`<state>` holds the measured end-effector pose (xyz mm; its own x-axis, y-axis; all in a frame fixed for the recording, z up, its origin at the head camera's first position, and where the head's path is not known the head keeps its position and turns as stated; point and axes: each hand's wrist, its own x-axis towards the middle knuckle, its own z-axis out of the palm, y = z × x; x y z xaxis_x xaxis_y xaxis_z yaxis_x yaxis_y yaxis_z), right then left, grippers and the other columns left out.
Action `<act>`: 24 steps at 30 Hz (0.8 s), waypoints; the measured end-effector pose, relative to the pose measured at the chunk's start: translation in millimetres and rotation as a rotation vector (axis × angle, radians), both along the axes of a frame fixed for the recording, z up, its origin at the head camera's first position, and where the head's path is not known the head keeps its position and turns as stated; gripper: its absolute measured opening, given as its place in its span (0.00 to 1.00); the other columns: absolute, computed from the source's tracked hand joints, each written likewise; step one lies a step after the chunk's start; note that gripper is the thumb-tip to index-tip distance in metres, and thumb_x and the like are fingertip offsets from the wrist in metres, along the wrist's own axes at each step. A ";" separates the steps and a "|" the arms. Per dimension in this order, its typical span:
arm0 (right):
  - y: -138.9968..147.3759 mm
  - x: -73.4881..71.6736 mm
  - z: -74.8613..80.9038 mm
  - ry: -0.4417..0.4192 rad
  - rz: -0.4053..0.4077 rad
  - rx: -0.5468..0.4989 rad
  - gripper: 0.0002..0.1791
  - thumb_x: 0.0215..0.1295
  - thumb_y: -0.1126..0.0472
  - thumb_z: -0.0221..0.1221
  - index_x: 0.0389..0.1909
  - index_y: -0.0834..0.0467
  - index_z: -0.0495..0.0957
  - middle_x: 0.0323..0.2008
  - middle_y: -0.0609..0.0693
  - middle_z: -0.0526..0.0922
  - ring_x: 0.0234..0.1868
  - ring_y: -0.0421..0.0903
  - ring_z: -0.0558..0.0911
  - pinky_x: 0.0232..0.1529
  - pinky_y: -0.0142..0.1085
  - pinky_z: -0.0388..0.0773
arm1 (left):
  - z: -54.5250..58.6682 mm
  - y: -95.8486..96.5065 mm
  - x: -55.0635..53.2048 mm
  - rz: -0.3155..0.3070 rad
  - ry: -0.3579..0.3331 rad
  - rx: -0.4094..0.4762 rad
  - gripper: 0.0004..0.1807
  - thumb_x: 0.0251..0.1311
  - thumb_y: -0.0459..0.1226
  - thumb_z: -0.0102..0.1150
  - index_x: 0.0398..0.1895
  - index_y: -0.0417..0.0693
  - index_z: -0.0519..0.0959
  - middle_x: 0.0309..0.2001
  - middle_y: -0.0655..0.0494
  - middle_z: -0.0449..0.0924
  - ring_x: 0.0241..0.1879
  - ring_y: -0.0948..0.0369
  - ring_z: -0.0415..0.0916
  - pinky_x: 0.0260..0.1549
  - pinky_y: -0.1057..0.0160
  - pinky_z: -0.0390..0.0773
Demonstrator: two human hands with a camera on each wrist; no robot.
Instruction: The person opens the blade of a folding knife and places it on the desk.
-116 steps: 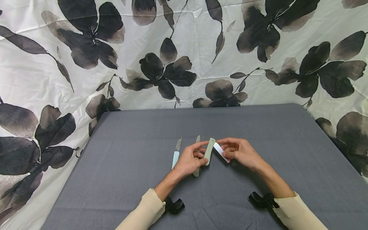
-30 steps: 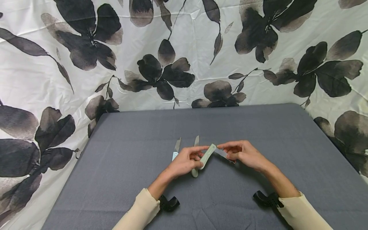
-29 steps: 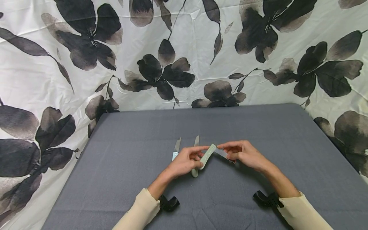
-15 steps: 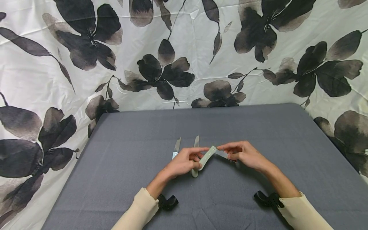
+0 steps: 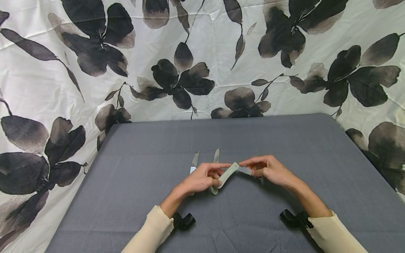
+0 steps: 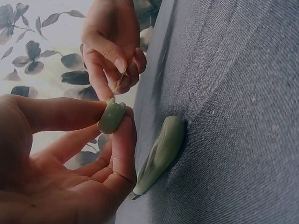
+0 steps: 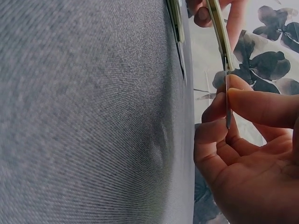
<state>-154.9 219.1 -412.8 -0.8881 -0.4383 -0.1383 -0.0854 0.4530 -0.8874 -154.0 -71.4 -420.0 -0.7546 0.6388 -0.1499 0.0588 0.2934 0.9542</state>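
A folding knife with a pale green handle (image 5: pixel 228 175) is held a little above the table, its blade partly unfolded. My left hand (image 5: pixel 200 179) pinches the handle between thumb and fingers, index finger stretched toward the pivot. My right hand (image 5: pixel 270 171) pinches the blade (image 7: pixel 228 105) between thumb and fingers; its index fingertip is near the pivot. Beneath and beside the left hand lies a second green-handled knife (image 6: pixel 163 151), blade out and pointing away. Left of it is a light-blue-handled knife (image 5: pixel 194 162), also unfolded, its handle mostly hidden by the left hand.
A grey cloth covers the table (image 5: pixel 152 147). Behind it hangs a white curtain (image 5: pixel 218 45) with dark flowers. Black camera mounts (image 5: pixel 184 221) sit at both wrists, below cream sleeves (image 5: pixel 152 228).
The angle between blade and handle has widened over these seconds, the handle leaning further right and the blade lying flatter. Both hands keep their grips; the left has shifted slightly left, the right slightly right.
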 end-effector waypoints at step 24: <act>2.9 -3.2 -1.6 0.046 0.089 0.007 0.20 0.69 0.71 0.59 0.58 0.55 0.86 0.54 0.59 0.86 0.47 0.43 0.80 0.37 0.36 0.75 | 5.6 -5.3 -2.6 -0.072 -0.029 -0.065 0.37 0.59 0.24 0.58 0.73 0.57 0.75 0.50 0.43 0.85 0.37 0.62 0.80 0.37 0.66 0.75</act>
